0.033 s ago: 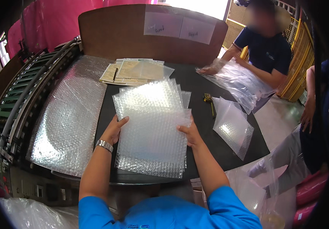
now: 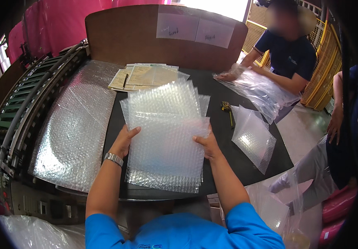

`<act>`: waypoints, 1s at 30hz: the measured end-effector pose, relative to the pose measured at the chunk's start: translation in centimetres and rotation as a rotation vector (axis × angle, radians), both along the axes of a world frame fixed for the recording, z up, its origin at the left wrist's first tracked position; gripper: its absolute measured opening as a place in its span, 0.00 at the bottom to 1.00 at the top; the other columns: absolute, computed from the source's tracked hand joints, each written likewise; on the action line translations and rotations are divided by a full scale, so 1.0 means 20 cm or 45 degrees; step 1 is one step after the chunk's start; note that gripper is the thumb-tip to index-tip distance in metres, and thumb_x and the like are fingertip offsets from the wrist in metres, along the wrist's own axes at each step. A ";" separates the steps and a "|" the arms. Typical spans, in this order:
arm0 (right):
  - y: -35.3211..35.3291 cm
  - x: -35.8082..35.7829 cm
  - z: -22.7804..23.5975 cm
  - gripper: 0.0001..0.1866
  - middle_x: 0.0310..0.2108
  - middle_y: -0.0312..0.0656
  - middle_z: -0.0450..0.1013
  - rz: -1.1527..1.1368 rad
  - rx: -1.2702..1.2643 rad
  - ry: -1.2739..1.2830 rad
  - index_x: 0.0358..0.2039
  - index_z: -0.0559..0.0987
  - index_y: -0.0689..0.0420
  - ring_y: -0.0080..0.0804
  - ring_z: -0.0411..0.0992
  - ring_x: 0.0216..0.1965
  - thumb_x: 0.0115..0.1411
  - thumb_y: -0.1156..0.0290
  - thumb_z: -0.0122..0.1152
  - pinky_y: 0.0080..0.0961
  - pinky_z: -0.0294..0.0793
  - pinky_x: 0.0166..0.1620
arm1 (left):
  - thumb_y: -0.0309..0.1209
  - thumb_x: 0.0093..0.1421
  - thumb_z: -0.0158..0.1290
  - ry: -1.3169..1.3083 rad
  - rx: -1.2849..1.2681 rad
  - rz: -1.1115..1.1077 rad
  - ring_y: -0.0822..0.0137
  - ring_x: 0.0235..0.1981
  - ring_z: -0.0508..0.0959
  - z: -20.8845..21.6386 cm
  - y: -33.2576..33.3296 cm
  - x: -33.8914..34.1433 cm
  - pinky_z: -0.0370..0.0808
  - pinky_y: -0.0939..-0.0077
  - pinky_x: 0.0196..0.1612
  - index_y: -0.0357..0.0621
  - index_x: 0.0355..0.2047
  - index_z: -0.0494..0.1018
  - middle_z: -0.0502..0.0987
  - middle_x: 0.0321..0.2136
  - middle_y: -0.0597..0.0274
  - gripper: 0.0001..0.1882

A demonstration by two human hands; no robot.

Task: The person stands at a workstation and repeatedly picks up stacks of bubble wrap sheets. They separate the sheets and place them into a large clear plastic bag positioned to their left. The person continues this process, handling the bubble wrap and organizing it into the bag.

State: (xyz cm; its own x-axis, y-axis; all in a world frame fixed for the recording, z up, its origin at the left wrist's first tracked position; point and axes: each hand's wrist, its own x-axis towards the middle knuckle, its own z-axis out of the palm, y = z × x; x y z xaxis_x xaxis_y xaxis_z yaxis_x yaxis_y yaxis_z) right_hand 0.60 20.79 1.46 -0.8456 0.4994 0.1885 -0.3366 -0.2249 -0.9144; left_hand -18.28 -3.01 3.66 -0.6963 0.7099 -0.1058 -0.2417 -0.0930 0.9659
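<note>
Left hand (image 2: 124,141) and right hand (image 2: 206,145) grip bubble-wrap stack (image 2: 164,137) edges.

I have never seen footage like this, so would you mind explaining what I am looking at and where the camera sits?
There is no machine here: the camera is worn on a person's head and looks down at their own two bare hands. The left hand and right hand grip the two sides of a stack of clear bubble-wrap bags over a black table. On the table also lie a large bubble-wrap sheet, some flat yellowish packets, a single bubble-wrap bag and a small black and yellow tool. Across the table, another person handles clear plastic bags.
</note>
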 end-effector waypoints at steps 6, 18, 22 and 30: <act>-0.04 0.11 0.43 0.52 0.48 0.37 0.61 -0.019 0.165 0.205 0.60 0.45 0.55 0.30 0.59 0.50 0.36 0.81 0.65 0.26 0.59 0.52 | 0.37 0.42 0.60 0.740 0.615 0.345 0.58 0.55 0.58 0.34 -0.05 0.17 0.55 0.62 0.56 0.39 0.56 0.44 0.59 0.50 0.51 0.47; 0.05 0.29 0.28 0.36 0.42 0.36 0.68 0.067 0.541 -0.124 0.45 0.68 0.59 0.27 0.64 0.45 0.32 0.68 0.72 0.26 0.64 0.47 | 0.34 0.35 0.63 0.808 -0.025 0.133 0.64 0.38 0.71 0.22 -0.23 0.34 0.67 0.70 0.44 0.34 0.40 0.67 0.73 0.35 0.59 0.31; 0.06 0.31 0.26 0.41 0.44 0.37 0.66 0.070 0.461 -0.075 0.48 0.65 0.58 0.28 0.64 0.46 0.30 0.66 0.74 0.27 0.64 0.48 | 0.37 0.35 0.63 1.035 0.274 0.138 0.63 0.46 0.66 0.23 -0.24 0.33 0.62 0.69 0.50 0.33 0.46 0.63 0.67 0.44 0.55 0.37; 0.06 0.34 0.16 0.52 0.49 0.38 0.61 0.123 0.336 -0.443 0.56 0.55 0.56 0.30 0.59 0.50 0.28 0.68 0.74 0.29 0.60 0.52 | 0.49 0.31 0.66 0.704 0.178 0.075 0.63 0.52 0.61 0.03 -0.14 0.31 0.59 0.67 0.53 0.36 0.56 0.42 0.60 0.50 0.53 0.60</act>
